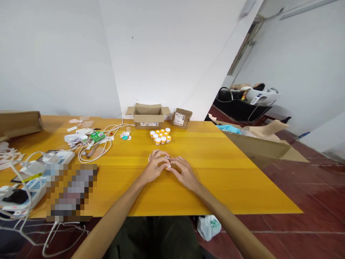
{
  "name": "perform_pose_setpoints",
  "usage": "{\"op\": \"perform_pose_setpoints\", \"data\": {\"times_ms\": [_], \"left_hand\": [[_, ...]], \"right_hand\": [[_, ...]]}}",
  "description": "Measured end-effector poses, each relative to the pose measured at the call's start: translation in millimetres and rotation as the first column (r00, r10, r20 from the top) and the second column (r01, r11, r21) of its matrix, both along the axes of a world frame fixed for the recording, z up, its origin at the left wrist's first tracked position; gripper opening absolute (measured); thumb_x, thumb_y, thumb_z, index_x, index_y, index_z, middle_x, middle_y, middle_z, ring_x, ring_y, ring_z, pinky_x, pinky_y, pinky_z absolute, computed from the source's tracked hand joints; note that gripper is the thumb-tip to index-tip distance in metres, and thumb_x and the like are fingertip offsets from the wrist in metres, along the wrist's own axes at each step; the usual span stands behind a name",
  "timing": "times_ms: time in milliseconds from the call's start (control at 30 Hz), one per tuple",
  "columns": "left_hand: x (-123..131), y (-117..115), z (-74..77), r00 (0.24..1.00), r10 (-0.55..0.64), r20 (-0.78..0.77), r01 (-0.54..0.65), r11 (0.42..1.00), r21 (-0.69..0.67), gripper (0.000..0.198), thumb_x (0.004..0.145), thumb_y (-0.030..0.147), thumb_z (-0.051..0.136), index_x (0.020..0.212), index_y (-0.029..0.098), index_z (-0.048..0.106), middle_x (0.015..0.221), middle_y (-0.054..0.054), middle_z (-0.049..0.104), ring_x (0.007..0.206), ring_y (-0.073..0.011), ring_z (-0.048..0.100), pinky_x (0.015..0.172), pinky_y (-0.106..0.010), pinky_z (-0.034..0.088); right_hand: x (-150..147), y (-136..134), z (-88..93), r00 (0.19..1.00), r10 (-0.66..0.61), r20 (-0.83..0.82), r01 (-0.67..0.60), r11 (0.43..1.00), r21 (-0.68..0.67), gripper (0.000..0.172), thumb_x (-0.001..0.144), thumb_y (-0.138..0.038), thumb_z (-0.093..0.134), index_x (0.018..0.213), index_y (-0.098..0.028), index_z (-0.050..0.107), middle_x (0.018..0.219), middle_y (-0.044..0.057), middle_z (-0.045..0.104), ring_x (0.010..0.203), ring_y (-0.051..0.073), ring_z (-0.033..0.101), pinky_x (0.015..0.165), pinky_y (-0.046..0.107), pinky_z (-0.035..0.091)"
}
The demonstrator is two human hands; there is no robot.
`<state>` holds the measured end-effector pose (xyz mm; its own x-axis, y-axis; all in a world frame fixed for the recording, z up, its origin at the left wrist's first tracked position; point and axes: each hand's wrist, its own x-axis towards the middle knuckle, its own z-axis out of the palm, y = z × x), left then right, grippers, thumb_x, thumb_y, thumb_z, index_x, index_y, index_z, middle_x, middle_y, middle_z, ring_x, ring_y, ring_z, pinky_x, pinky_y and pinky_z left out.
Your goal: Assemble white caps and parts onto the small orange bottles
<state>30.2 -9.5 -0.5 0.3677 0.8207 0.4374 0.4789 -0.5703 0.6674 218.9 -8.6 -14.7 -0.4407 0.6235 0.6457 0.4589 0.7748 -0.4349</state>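
Two hands meet at the middle of the frame on the yellow table. The left hand and the right hand are both curled, fingertips pinched together on one small pale object, too small to identify. Just above them stands a cluster of about eight little orange bottles with white caps. Behind those, against the wall, sit two cardboard boxes: an open box and a smaller box
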Motion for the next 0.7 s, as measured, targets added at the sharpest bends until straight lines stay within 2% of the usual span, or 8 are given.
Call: {"op": "perform_pose_setpoints", "data": {"times_ms": [267,500,700], "left_hand": [[-2.2,0.1,2.7,1.000,0.004,0.008,-0.004,1.000,-0.007,0.028,0.098,0.036,0.050,0.087,0.026,0.073,0.114,-0.004,0.067,0.115,-0.0224,0.051,0.104,-0.042,0.036],[-2.5,1.9,1.2,0.999,0.034,0.010,-0.035,0.999,0.040,0.022,0.096,0.033,0.054,0.084,0.025,0.071,0.109,-0.004,0.068,0.110,-0.0216,0.053,0.100,-0.041,0.038],[-8.4,1.1,1.2,0.982,0.175,-0.072,-0.166,0.979,0.116,0.018,0.095,0.025,0.054,0.084,0.025,0.069,0.107,-0.004,0.068,0.111,-0.0234,0.050,0.096,-0.042,0.039]], "right_hand": [[-0.2,-0.7,-0.8,0.999,-0.012,-0.052,0.012,1.000,-0.005,0.015,0.098,-0.035,0.054,0.096,-0.026,0.066,0.095,0.005,0.073,0.087,0.021,0.068,0.082,0.038,0.053],[0.3,-2.1,1.1,1.000,-0.017,-0.024,0.018,0.999,0.033,0.013,0.098,-0.033,0.054,0.098,-0.026,0.065,0.095,0.005,0.073,0.088,0.022,0.068,0.081,0.038,0.054],[7.4,3.6,-2.3,0.976,-0.198,-0.092,0.205,0.976,0.079,0.015,0.099,-0.026,0.049,0.098,-0.027,0.064,0.093,0.005,0.072,0.088,0.023,0.066,0.082,0.040,0.053]]}}
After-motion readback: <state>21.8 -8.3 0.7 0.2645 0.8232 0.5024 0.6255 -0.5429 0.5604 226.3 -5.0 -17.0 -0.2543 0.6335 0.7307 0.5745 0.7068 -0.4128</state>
